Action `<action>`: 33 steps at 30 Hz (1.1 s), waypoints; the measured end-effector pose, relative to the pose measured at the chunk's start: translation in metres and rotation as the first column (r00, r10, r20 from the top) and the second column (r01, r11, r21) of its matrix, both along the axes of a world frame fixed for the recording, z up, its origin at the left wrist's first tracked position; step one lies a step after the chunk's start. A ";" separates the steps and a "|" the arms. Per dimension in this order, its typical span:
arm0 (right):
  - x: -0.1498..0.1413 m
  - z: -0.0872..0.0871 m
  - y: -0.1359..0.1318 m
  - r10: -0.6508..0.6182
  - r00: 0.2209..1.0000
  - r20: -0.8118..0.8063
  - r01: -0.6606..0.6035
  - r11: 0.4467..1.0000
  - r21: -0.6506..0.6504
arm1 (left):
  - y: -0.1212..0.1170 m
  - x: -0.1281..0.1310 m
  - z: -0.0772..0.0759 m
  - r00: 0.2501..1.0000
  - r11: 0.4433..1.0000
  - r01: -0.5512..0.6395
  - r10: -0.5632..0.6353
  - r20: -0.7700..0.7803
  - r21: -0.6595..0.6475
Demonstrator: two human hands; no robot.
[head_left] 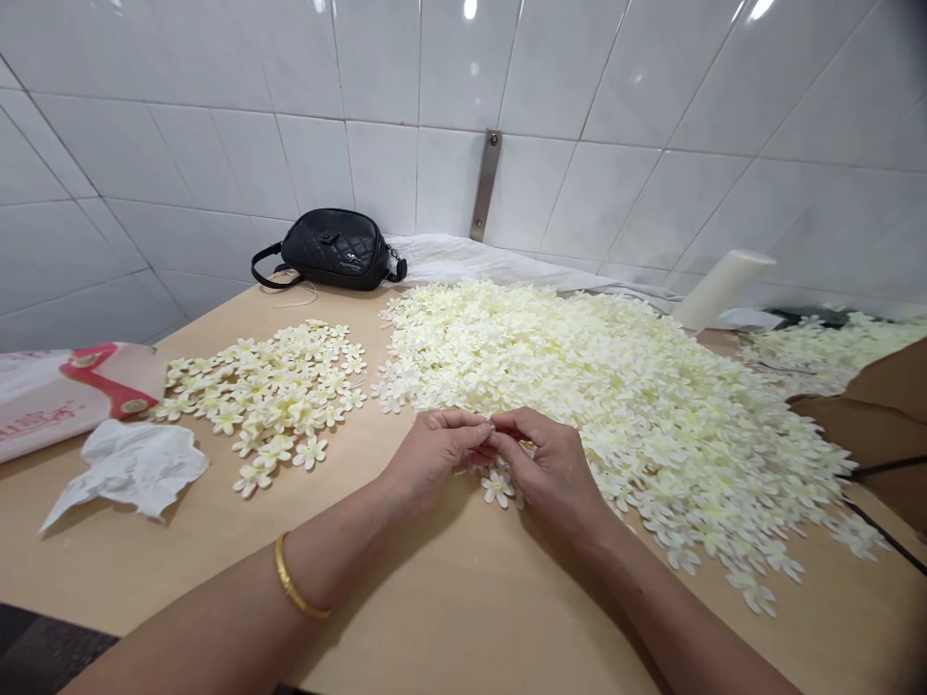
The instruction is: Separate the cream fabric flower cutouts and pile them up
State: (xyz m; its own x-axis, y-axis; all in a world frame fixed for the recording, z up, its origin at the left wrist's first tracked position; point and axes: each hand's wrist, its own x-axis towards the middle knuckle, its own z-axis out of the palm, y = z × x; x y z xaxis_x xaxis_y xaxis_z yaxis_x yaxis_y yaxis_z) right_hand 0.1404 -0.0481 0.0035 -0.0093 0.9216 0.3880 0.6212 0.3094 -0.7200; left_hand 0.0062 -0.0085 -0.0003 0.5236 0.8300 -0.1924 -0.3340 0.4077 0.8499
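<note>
Reaching in nearest the camera with both bare forearms, the left forearm (pixel 217 598) from eight o'clock and the right forearm (pixel 666 589) from four, counting from the joined fingertips; wearing a gold bangle (pixel 296 579) on the left. Bringing left hand (pixel 431 458) and right hand (pixel 554 468) together tip to tip, neither spread nor clenched. Pinching with thumb and forefinger on each side, fingers bent, around a tiny pale piece (pixel 491 426) too hidden to identify. Just below the pinch, at six o'clock, showing a loose white flower (pixel 497 487) on the wooden table (pixel 449 608).

Spreading a large flower pile (pixel 615 386) from eleven o'clock round to four, close beyond the hands; at nine, well apart from it, a smaller flower cluster (pixel 282 386). Farther out toward nine, a crumpled tissue (pixel 134 468) near red-and-white packaging (pixel 65 396). Toward half past ten, a black bag (pixel 337 249) by the tiled wall (pixel 217 145); toward two, a tilted white roll (pixel 724 290); toward three, brown cardboard (pixel 876 425).
</note>
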 end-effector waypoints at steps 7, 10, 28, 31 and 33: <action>0.003 0.005 0.002 0.063 0.995 -0.075 -0.067 0.996 -0.060 | 0.004 -0.002 -0.002 0.999 1.000 -0.028 0.028 -0.040 -0.001; 0.006 0.004 0.001 0.053 0.997 -0.054 -0.056 0.997 -0.044 | 0.002 -0.001 0.000 0.999 1.000 -0.021 0.021 -0.049 0.010; 0.002 0.000 -0.001 -0.019 0.982 0.187 0.007 0.998 0.067 | -0.002 0.001 -0.001 0.996 1.000 -0.006 0.007 -0.091 0.015; 0.001 -0.001 -0.001 -0.022 0.985 0.173 0.012 0.998 0.059 | -0.002 0.001 -0.002 0.995 1.000 0.001 0.001 -0.095 0.029; 0.001 0.000 -0.001 -0.021 0.991 0.131 0.016 0.999 0.043 | -0.001 0.000 -0.002 0.995 0.999 0.004 0.000 -0.103 0.044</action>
State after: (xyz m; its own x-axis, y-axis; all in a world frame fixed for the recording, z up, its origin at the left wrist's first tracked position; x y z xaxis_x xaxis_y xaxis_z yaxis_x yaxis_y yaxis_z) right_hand 0.1410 -0.0488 0.0039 -0.0459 0.9052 0.4225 0.7152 0.3251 -0.6187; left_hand 0.0063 -0.0096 -0.0019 0.5045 0.8380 -0.2082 -0.2433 0.3693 0.8969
